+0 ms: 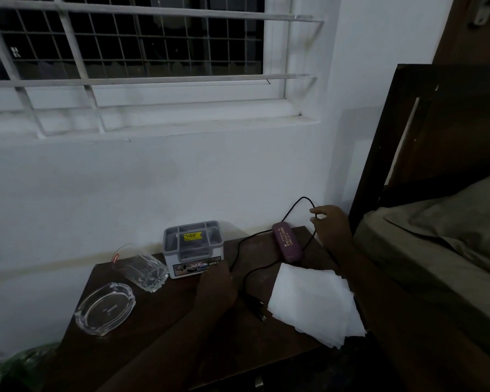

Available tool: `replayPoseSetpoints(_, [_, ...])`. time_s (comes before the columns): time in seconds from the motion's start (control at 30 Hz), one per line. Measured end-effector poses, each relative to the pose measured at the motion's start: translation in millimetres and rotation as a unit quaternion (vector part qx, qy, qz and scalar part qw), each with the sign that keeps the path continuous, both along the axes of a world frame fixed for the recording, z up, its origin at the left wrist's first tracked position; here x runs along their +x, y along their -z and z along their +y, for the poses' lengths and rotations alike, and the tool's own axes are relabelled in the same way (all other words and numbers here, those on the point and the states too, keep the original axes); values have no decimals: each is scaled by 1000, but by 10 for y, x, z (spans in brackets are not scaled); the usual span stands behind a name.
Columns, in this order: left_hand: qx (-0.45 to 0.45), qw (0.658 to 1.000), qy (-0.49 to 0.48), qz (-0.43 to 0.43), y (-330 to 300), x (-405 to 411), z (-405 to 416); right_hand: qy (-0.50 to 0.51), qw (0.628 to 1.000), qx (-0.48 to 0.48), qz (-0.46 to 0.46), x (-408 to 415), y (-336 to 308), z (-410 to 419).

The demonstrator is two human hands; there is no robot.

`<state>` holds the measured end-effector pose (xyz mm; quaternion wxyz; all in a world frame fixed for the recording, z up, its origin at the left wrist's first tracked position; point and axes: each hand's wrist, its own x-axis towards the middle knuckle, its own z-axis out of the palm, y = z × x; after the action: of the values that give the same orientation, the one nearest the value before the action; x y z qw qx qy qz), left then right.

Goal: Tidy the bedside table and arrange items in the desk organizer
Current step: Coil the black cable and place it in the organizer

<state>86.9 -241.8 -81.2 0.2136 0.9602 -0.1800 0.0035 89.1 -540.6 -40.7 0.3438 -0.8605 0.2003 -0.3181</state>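
Observation:
A dark wooden bedside table (159,329) stands against the wall. On it sits a grey desk organizer (191,248) with a yellow sticker inside. My left hand (217,287) rests against the organizer's front right corner. A black cable (241,250) loops across the table and rises at the back right, where my right hand (330,224) pinches it above the table's far corner. A maroon spectacle case (286,246) lies under that cable. White tissues (314,302) are stacked at the right front.
A glass tumbler (145,271) lies on its side left of the organizer. A glass ashtray (105,308) sits at the table's left edge. The bed (436,236) with its dark headboard closes in the right side. A green object (20,369) is at bottom left.

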Motion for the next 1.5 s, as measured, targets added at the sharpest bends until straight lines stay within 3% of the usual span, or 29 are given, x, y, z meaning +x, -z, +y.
replayPoseSetpoints(0.3, [-4,998,-60,22,-1,59,-70,-20,998,-29,-48,4,-148,115])
replayPoseSetpoints(0.5, [52,996,-66,26,-26,10,-167,-49,993,82,-66,13,-293,151])
replayPoseSetpoints(0.6, [71,997,-33,-18,-84,-42,-178,-59,990,110,-66,16,-394,183])
replayPoseSetpoints(0.67, [47,997,-58,1,-156,-47,-176,-80,985,134,-72,7,-492,218])
replayPoseSetpoints(0.73, [46,999,-24,-11,-137,45,-184,-97,982,141,-84,4,-594,250])
replayPoseSetpoints(0.83, [-92,994,-28,42,-483,135,-218,-123,974,159,-108,10,-722,359])
replayPoseSetpoints(0.93, [-296,948,-60,105,-921,213,-117,-164,965,167,-120,-1,-805,545])
replayPoseSetpoints(1.03, [-520,810,-66,263,-1331,216,93,-209,959,155,-111,-42,-827,750])
replayPoseSetpoints(1.13, [-608,706,-46,360,-1640,213,371,-260,957,103,-76,-72,-758,928])
replayPoseSetpoints(1.2, [-634,657,-17,408,-1777,209,576,-290,955,40,-39,-68,-716,1050])
replayPoseSetpoints(1.3, [-635,638,49,432,-1878,154,833,-256,956,-127,62,-23,-691,1279])
replayPoseSetpoints(1.37, [-644,622,106,433,-1930,92,940,-235,952,-196,29,-10,-815,1544])
replayPoseSetpoints(1.43, [-642,623,154,420,-1965,43,1004,-312,930,-188,-57,16,-1006,1868])
replayPoseSetpoints(1.5, [-629,642,180,401,-2005,6,1052,-405,904,-103,-95,37,-1171,2192])
